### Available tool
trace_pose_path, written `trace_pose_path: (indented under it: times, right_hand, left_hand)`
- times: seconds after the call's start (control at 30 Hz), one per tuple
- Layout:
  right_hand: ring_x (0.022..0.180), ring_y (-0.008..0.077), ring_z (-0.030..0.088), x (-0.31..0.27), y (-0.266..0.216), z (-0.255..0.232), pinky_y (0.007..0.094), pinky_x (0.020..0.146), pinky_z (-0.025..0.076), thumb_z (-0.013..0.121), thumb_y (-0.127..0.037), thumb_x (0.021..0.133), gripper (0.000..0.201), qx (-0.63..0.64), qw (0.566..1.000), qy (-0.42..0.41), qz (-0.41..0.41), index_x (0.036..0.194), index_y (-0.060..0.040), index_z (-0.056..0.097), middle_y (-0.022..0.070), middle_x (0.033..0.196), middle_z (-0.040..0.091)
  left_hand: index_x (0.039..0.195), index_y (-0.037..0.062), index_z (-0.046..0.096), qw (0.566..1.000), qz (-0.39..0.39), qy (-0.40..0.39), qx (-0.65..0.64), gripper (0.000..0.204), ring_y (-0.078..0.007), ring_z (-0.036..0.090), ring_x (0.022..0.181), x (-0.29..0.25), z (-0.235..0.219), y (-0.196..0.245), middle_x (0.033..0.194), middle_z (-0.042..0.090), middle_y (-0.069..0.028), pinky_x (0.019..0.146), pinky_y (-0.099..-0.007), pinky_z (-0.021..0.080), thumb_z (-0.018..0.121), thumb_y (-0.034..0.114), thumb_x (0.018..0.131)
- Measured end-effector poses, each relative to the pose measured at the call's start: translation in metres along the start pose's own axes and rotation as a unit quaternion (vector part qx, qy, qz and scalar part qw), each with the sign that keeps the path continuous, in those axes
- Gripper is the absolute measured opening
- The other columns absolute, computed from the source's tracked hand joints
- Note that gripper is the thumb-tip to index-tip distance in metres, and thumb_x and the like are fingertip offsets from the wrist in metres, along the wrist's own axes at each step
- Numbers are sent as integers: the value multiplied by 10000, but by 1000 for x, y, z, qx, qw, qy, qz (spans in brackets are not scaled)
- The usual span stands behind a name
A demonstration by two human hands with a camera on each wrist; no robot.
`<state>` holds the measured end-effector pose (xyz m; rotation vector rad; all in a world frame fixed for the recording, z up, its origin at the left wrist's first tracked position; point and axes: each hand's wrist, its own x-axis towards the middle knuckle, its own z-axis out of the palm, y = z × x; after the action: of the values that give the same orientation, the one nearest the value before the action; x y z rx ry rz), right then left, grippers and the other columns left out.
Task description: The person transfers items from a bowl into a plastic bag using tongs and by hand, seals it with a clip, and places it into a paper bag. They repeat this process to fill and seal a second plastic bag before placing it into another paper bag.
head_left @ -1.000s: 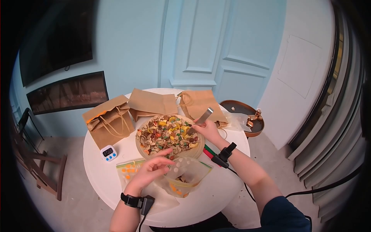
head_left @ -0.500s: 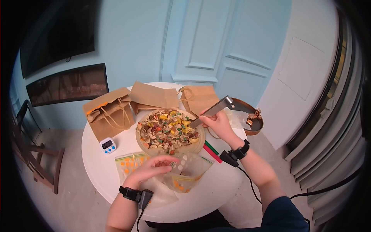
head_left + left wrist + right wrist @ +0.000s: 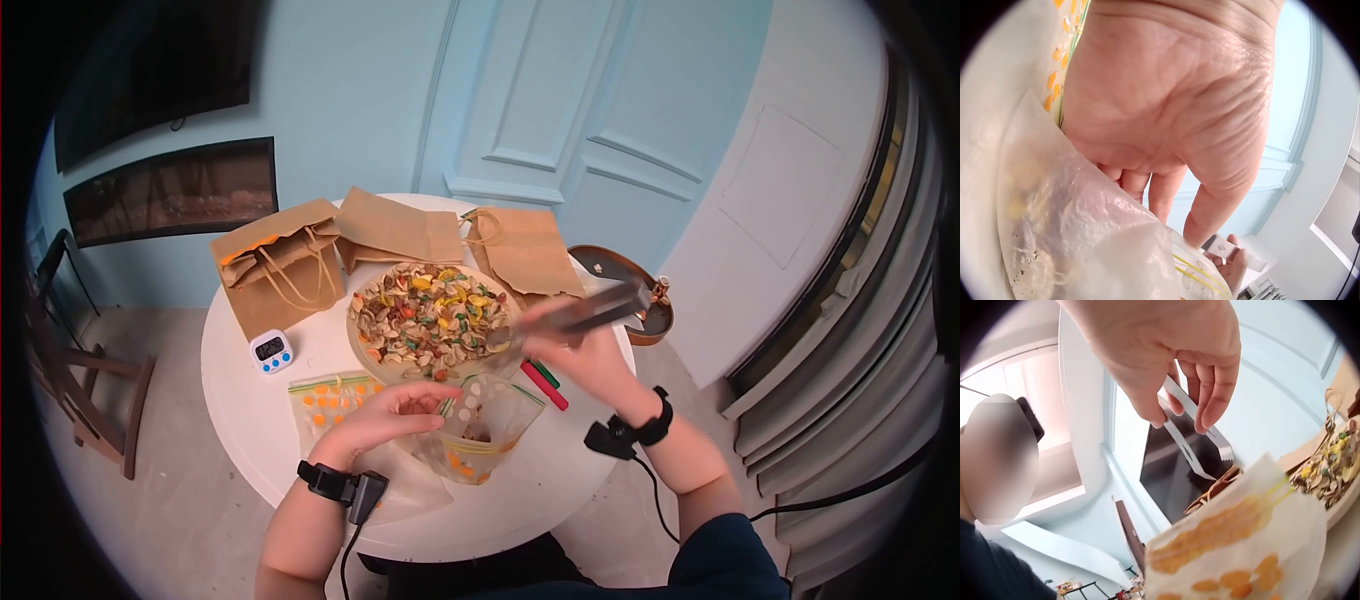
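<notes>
Right of the hands: I see the right hand (image 3: 585, 362) pinching a pair of long, flat, silver metal tongs (image 3: 605, 311) between thumb and fingers. Tong arms spread apart; right wrist view shows nothing between the tips. Tongs held in the air on the right side of the bag, blurred in the head view.

Left hand (image 3: 385, 418): fingers softly bent, thumb apart from them, at the left rim of an upright, translucent plastic zip bag with orange dots (image 3: 488, 460). Fingertips partly hidden by the bag; I cannot tell whether they pinch the rim. Bag mouth gapes; some brown pieces inside.

Bag location: on the round white surface (image 3: 560, 475), just in front of a wide, round, beige bowl (image 3: 372, 367) heaped with multicoloured dried pieces (image 3: 430, 320).

Also noted: a second orange-dotted zip bag (image 3: 315, 404), lying flat, partly under the left hand. White digital timer with blue buttons (image 3: 271, 352) left of the bowl; three brown paper bags (image 3: 400, 232) behind it. Red marker (image 3: 545, 387) and green marker (image 3: 543, 374) lie side by side, right of the upright bag.
</notes>
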<state>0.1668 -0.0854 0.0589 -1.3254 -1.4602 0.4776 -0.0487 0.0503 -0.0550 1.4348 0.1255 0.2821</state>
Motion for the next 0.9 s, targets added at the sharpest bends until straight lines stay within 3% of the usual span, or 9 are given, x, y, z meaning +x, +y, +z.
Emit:
trace_pose_path:
  times: [0.03,0.1,0.23,0.3,0.5,0.73,0.9]
  right_hand:
    - [924,109,617,11,7,-5,254,791,510,683,-47,822,321,42,999,12,30,1118,-4,568,65,1005,648]
    - [900,110,629,34,33,-13,252,774,517,668,-65,837,315,-42,998,29,27,1123,0,556,65,968,655]
    - [839,112,638,65,95,-5,241,739,519,671,-109,839,338,-75,996,10,46,1130,6,544,63,927,664]
    - [775,108,633,75,111,3,242,691,517,680,-147,835,361,-76,991,-16,107,1125,20,544,73,905,671]
    - [709,87,592,92,156,18,245,630,479,678,-137,829,344,-38,996,17,82,1101,28,549,68,872,654]
    - [718,81,615,93,169,31,198,602,488,633,-136,876,240,-5,995,27,96,1060,4,571,36,877,639]
    - [683,92,629,91,149,25,204,586,487,631,-166,873,237,21,990,42,135,1033,4,588,46,844,645]
  left_hand:
    - [1288,83,538,1000,2,-1,-3,423,-10,454,830,0,0,0,914,500,84,717,-170,373,624,112,875]
    - [1292,86,535,1000,-4,-5,3,429,-7,451,825,-1,-1,1,902,489,90,711,-167,370,627,111,873]
    - [1253,101,582,1000,-8,6,-17,422,-17,461,825,-1,-1,1,911,514,82,734,-172,382,638,73,836]
    - [1276,107,557,999,-7,3,31,422,-5,447,802,-1,-3,-2,886,488,95,698,-163,370,645,137,865]
    - [1265,126,573,1000,-2,1,12,412,-4,445,792,0,-5,-4,872,488,95,686,-161,367,654,158,862]
    - [1267,130,572,1000,-6,-5,12,415,-6,442,782,1,-5,-5,866,481,94,677,-161,365,654,166,862]
    - [1259,136,581,1000,-8,-2,4,407,-7,442,773,-1,-5,-5,863,477,92,665,-163,362,655,166,860]
